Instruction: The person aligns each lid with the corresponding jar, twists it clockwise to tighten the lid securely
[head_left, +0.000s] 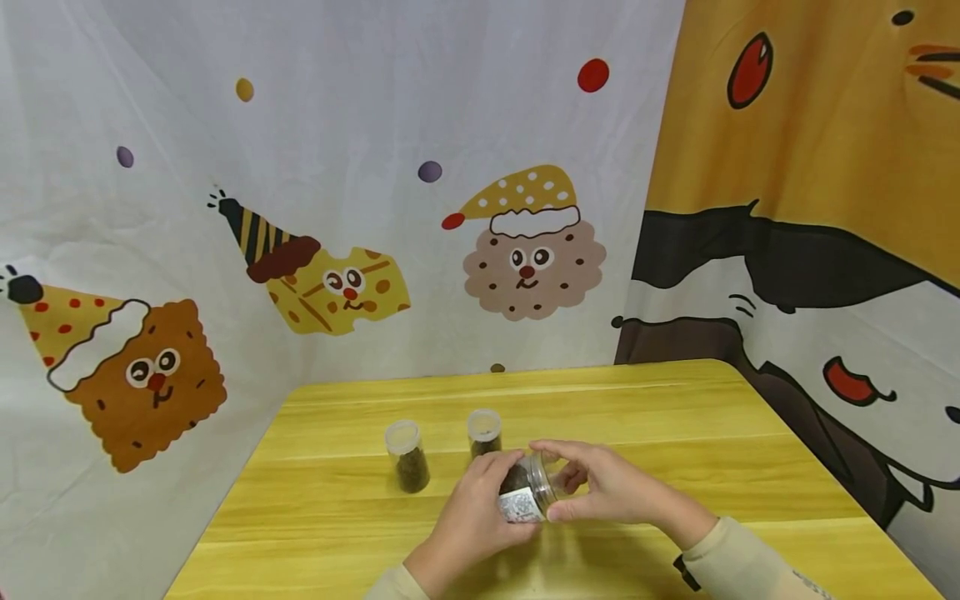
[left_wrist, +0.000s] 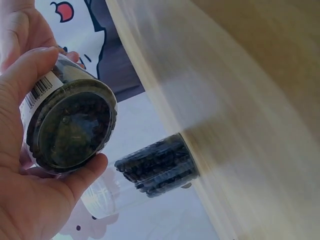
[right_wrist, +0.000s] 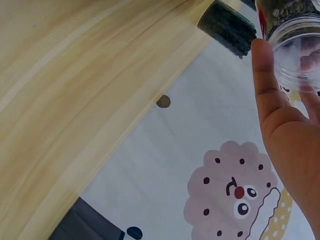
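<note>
My left hand [head_left: 474, 510] grips a clear jar [head_left: 521, 505] of dark contents with a white label, tipped on its side above the table. The left wrist view shows the jar's round base [left_wrist: 72, 129], with thumb and fingers wrapped about its side. Thumb and fingers of my right hand [head_left: 618, 485] hold the clear lid end [head_left: 553, 483] of this jar, which points right. In the right wrist view, one finger [right_wrist: 265, 65] lies against the clear rim [right_wrist: 295, 75]. Whether the lid is loose or fastened cannot be told.
Two more clear jars, partly filled with dark grains, stand upright: one to the left [head_left: 411, 468], another just behind my hands [head_left: 484, 428] with its lower part hidden. The wooden table [head_left: 315, 517] meets a cartoon-printed curtain [head_left: 360, 125] at its back edge.
</note>
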